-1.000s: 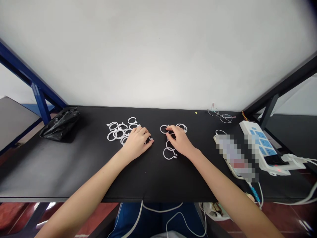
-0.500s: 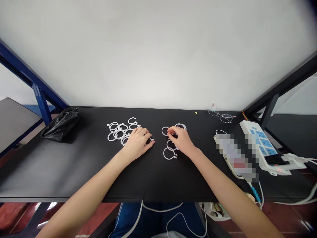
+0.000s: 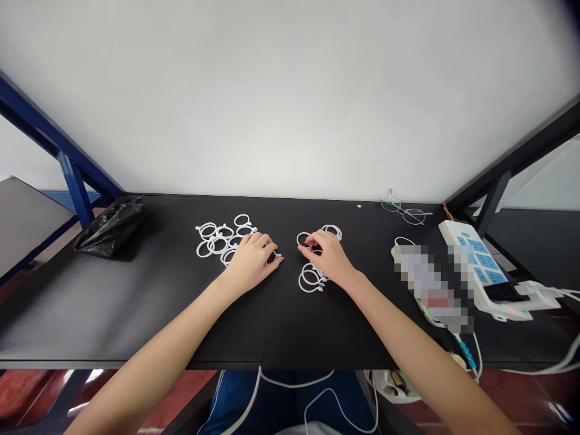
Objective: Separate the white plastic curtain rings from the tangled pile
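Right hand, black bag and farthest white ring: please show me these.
Right hand [image 3: 330, 254]: head view, back of hand.
Black bag [image 3: 110, 229]: head view, crumpled middle.
Farthest white ring [image 3: 249, 224]: head view, small knob.

I watch through one camera, which is worn on the person's head. It faces forward and down, along the two forearms [image 3: 176, 338], to the table [image 3: 272, 338]. The left hand [image 3: 252, 261] and the right hand [image 3: 333, 260] are near the middle of my view. The wall [image 3: 290, 90] fills the upper part, and at the bottom edge I see the person's lap [image 3: 281, 408], quite near.
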`<state>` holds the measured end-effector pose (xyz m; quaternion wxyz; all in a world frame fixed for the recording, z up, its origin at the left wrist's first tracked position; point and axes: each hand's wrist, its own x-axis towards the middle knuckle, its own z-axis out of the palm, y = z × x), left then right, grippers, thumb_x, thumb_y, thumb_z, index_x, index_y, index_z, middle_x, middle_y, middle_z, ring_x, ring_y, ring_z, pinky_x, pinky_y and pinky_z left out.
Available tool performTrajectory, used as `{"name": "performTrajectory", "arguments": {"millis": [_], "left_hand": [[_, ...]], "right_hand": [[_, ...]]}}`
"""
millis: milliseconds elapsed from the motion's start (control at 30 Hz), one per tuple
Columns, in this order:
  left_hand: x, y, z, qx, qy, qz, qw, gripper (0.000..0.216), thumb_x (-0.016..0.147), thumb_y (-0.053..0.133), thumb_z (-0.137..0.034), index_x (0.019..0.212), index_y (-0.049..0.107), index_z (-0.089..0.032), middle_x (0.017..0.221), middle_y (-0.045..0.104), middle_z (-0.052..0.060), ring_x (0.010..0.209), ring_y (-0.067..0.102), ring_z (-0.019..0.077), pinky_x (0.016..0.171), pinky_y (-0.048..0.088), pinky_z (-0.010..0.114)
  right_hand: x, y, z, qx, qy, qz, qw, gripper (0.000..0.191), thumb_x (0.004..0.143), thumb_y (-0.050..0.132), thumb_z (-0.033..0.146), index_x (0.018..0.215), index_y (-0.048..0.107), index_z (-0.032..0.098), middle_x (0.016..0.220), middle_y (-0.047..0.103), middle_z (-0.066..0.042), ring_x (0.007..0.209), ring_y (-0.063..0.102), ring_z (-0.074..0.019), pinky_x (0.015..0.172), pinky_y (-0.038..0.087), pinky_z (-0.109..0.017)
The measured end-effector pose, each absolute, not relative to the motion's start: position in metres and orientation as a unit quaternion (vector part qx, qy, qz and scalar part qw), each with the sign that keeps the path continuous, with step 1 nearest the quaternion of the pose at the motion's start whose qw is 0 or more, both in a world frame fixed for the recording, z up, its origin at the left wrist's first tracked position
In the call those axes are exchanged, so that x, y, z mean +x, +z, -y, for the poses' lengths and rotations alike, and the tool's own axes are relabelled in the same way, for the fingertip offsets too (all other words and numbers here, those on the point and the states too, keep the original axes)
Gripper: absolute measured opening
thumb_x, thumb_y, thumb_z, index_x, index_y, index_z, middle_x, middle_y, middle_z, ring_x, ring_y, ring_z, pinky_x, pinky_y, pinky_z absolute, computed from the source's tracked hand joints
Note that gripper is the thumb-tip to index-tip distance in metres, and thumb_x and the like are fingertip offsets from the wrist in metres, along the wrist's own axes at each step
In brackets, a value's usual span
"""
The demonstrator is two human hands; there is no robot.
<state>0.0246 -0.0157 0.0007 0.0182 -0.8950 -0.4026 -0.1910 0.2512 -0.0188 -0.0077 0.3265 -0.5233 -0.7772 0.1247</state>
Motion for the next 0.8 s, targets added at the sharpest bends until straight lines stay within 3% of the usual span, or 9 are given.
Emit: {"name": "performTrajectory", "arguments": {"millis": [300,800], "left_hand": [[0.0248,0.0002,0.0154,-0.893,-0.186,0.409,0.005,0.021,0.093,0.053,-0.033,0.094,0.065,-0.016,0.094,0.064,0.007,0.09,0.056,0.0235,0.086,0.045,0.041],[0.0239,-0.0005,0.0152,-0.895,-0.185,0.406,0.024,0.022,0.093,0.054,-0.035,0.093,0.065,-0.016,0.094,0.065,0.007,0.088,0.057,0.0224,0.087,0.046,0.04]], "right_hand": [[0.2527,-0.0056,0.0192,-0.524,0.1,0.796,0.286,0.014,0.087,0.057,0.017,0.073,0.056,0.02,0.078,0.057,-0.003,0.079,0.056,-0.0206,0.08,0.044,-0.037],[0.2525,-0.0067,0.0197,-0.533,0.079,0.798,0.27,0.016,0.092,0.048,0.02,0.077,0.045,0.021,0.079,0.058,-0.004,0.077,0.052,-0.0212,0.085,0.042,-0.041]]}}
